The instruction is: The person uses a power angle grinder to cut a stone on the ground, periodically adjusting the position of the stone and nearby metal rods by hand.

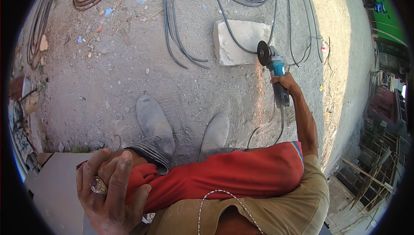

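My right hand (pixel 283 82) is wrapped round the body of a blue and black angle grinder (pixel 278 68). Its dark cutting disc (pixel 263 53) meets a bent steel rebar (pixel 235 37) at the front right edge of a pale concrete block (pixel 241 41). Orange sparks (pixel 259 92) stream from the disc down toward the ground. The grinder's power cord (pixel 282 120) trails back toward my legs. By my left knee, my left hand (pixel 110 189) is open, fingers apart and slightly bent, with a ring on one finger and nothing held.
Several bent rebars (pixel 170 23) lie ahead on the dusty ground, and a rusty coil (pixel 92 6) lies at the far left. My boots (pixel 153 114) stand short of the block. Wooden sticks (pixel 375 170) are piled at the right; a grey board (pixel 60 187) is at the lower left.
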`<state>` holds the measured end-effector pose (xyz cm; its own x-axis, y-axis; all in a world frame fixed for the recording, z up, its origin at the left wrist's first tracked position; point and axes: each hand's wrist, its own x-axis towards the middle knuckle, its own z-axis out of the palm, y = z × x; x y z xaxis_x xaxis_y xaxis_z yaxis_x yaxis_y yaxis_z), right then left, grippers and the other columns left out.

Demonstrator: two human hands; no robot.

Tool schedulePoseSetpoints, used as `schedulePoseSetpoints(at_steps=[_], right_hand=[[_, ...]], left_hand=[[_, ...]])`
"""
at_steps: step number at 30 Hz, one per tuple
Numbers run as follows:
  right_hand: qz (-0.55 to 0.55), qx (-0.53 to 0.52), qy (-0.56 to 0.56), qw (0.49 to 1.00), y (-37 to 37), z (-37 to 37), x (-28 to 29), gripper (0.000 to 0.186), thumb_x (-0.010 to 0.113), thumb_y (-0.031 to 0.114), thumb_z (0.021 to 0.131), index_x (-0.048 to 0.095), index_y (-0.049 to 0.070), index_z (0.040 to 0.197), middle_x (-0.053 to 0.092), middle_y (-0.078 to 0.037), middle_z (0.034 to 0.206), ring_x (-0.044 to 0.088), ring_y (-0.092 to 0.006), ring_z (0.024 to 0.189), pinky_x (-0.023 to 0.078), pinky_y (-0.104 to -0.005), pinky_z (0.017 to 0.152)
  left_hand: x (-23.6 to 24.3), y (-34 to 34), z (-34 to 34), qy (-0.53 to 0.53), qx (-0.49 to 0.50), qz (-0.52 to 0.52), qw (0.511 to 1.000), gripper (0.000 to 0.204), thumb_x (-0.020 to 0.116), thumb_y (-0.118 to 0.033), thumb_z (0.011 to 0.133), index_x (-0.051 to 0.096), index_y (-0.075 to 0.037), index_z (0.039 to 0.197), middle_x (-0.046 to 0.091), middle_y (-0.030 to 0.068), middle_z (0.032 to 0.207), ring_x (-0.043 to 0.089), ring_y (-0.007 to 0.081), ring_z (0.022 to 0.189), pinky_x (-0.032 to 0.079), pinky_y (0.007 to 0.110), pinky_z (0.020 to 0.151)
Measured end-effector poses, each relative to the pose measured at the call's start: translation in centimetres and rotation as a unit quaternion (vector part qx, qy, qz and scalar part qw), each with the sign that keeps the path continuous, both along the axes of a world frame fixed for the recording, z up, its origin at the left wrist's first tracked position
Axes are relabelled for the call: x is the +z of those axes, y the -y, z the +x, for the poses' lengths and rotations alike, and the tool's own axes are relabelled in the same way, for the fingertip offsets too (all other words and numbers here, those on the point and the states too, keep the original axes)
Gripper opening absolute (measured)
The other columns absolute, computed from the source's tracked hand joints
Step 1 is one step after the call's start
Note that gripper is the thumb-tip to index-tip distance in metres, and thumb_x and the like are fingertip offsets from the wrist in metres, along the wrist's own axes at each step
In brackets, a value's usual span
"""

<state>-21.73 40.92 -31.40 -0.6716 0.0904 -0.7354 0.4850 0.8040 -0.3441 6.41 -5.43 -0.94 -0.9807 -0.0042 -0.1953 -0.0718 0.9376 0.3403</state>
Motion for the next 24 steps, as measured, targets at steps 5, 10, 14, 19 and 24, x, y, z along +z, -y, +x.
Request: schedulePoseSetpoints(at_steps=[5,10,14,19,24], right_hand=[[-0.021,0.006,0.003,1.000,1.0,0.9,1.3,0.025,0.074,0.015,0.060,0.064,-0.003,0.074,0.062,-0.009,0.069,0.057,-0.0181,0.055,0.046,-0.0324,0.051],[0.003,0.007,0.017,1.000,-0.3,1.1,1.0,0.025,0.075,0.016,0.060,0.064,-0.002,0.074,0.062,-0.009,0.069,0.057,-0.0174,0.056,0.045,-0.0320,0.051],[-0.031,-0.018,0.028,0.999,0.4,0.6,1.0,0.026,0.076,0.016,0.059,0.065,-0.001,0.075,0.063,-0.009,0.070,0.058,-0.0176,0.058,0.045,-0.0323,0.052],[-0.043,-0.010,0.015,0.999,0.9,-1.6,0.3,0.027,0.075,0.016,0.060,0.065,-0.002,0.077,0.062,-0.009,0.071,0.058,-0.0182,0.057,0.046,-0.0325,0.052],[-0.025,-0.013,0.025,0.999,1.6,-1.7,0.5,0.029,0.076,0.015,0.059,0.065,-0.003,0.079,0.063,-0.010,0.073,0.059,-0.0192,0.058,0.046,-0.0326,0.052]], left_hand=[[0.1,0.2,0.2,0.007,0.005,0.002,1.000,0.067,0.074,-0.021,0.056,0.058,-0.003,0.118,0.063,0.0159,0.097,0.055,0.0378,0.103,0.043,0.051,0.086],[0.3,0.0,0.0,0.000,0.004,0.001,1.000,0.068,0.074,-0.021,0.057,0.057,-0.003,0.120,0.062,0.0153,0.097,0.055,0.0384,0.101,0.043,0.052,0.084],[0.4,-0.1,0.0,-0.003,0.008,0.004,1.000,0.068,0.074,-0.020,0.056,0.057,-0.003,0.120,0.062,0.0153,0.096,0.055,0.0382,0.100,0.043,0.052,0.083],[0.5,-0.2,-0.2,0.001,0.000,0.000,1.000,0.068,0.073,-0.020,0.056,0.057,-0.002,0.119,0.062,0.0159,0.096,0.055,0.0380,0.099,0.043,0.051,0.083],[0.4,-0.3,-0.2,0.001,0.008,0.006,1.000,0.067,0.073,-0.020,0.056,0.058,-0.002,0.119,0.062,0.0159,0.095,0.055,0.0380,0.099,0.043,0.051,0.083]])
